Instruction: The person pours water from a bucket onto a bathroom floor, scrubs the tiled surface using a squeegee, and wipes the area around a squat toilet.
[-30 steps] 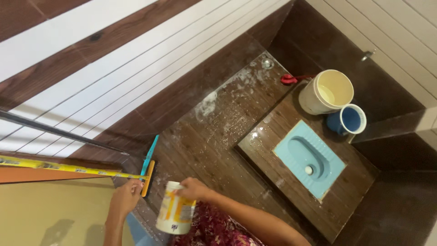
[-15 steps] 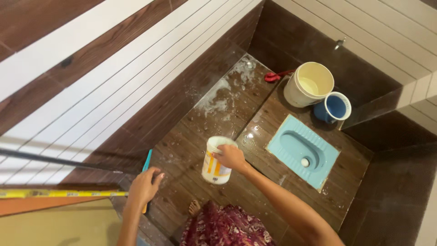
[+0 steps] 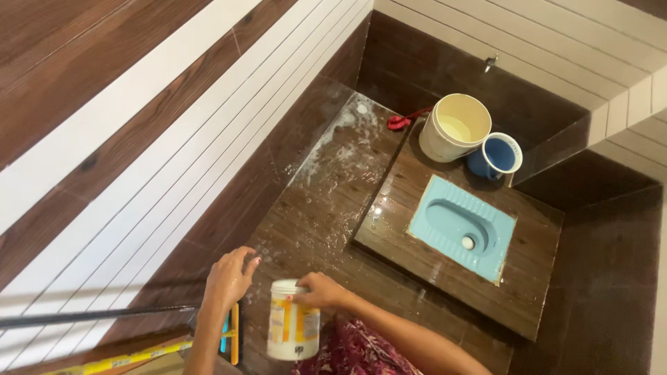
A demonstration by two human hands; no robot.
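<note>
We pull the white tub with the yellow-and-orange label [image 3: 293, 330] back in close; half a second ago our right hand [image 3: 321, 292] held it out over the wet brown floor [image 3: 326, 201], tipped toward the raised step, and now it hangs upright just in front of our patterned skirt [image 3: 354, 351]; the right hand is curled over its rim, fingers closed on the top edge. Our left hand [image 3: 228, 278] has lifted off the brush with the teal and orange handle [image 3: 231, 333], which leans by the wall just below it; that hand is loosely open and holds nothing, hovering close beside the tub. Foam lies along the wall side of the floor; whether any fresh powder landed there we cannot tell from this height. The blue squat pan [image 3: 462, 228], cream bucket [image 3: 455, 126] and blue mug [image 3: 496, 155] stand well apart from us, untouched; so, in our judgement, the shaking out has paused and the tub is back within reach of both hands.
</note>
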